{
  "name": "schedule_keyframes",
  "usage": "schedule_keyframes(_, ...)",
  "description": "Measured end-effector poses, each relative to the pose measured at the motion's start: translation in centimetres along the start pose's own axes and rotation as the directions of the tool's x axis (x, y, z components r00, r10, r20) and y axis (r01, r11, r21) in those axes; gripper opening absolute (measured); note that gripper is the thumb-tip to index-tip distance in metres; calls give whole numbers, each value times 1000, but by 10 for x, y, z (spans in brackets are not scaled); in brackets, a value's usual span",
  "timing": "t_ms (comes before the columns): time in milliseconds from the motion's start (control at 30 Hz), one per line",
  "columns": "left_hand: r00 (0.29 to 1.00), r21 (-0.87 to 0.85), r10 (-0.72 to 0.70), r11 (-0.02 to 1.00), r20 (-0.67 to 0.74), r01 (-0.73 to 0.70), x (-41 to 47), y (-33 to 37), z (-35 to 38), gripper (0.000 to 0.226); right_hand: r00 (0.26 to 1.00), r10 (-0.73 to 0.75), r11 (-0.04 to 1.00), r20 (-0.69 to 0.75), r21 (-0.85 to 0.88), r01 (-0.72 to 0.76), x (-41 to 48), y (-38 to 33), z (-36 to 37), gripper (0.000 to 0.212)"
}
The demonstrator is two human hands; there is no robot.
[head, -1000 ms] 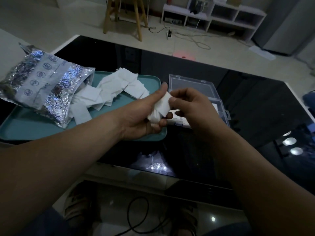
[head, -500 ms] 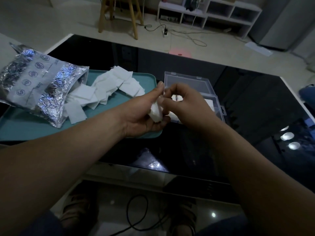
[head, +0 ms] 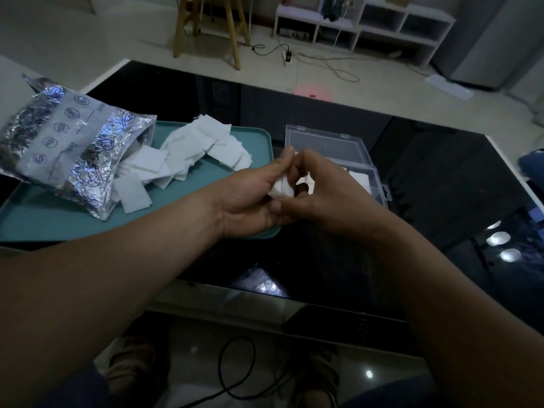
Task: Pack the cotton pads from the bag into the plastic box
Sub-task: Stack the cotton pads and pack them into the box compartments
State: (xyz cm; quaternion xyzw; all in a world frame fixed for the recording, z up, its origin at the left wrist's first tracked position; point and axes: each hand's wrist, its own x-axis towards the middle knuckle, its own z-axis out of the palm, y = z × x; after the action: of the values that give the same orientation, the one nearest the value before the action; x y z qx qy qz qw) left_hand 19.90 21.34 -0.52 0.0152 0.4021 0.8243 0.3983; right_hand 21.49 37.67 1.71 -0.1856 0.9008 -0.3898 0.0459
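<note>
Drawn tighter together than 1 s ago, less white showing: left hand (head: 250,201) cupping and pinching a small stack of cotton pads (head: 282,188) at frame centre, right hand (head: 329,198) pinching same stack from opposite side, fingers curled over top. Just right of hands, partly hidden: plastic box (head: 375,184), lid open. At left, bag (head: 67,148) spilling loose pads (head: 200,145) onto teal tray (head: 44,222). Prob. squaring the stack. Tap edges flush, keep pinch light so nothing fans out, then lower flat into box next to white ones already inside; avoid dragging over dark surface (head: 441,178).

Plastic box (head: 325,143) partly behind right hand (head: 329,198)
</note>
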Motion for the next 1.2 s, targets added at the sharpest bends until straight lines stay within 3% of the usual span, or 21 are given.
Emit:
schedule_keyframes(200,997,-59,39,998,66,-35,-1,1,-5,51,999,31,986,16,163,-33,-1,5,-7,36)
schedule_keyframes(467,993,-63,73,996,90,-68,-4,4,-11,38,1000,28,992,2,124,-28,0,3,-5,42)
schedule_keyframes(567,992,-64,56,997,110,-49,-2,4,-10,35,1000,9,992,-9,129,-8,0,-1,-5,35)
schedule_keyframes(900,999,-73,-19,997,-30,17,2,-2,-12,54,999,0,1000,-32,7,0,3,0,12,49)
schedule_keyframes(1067,996,-115,14,993,-86,-24,-2,5,-11,41,999,19,1000,-36,-4,-19,1,0,10,35)
schedule_keyframes(1200,963,-77,104,989,-248,-126,7,7,-8,48,967,112,992,-230,82,-95,2,2,11,18)
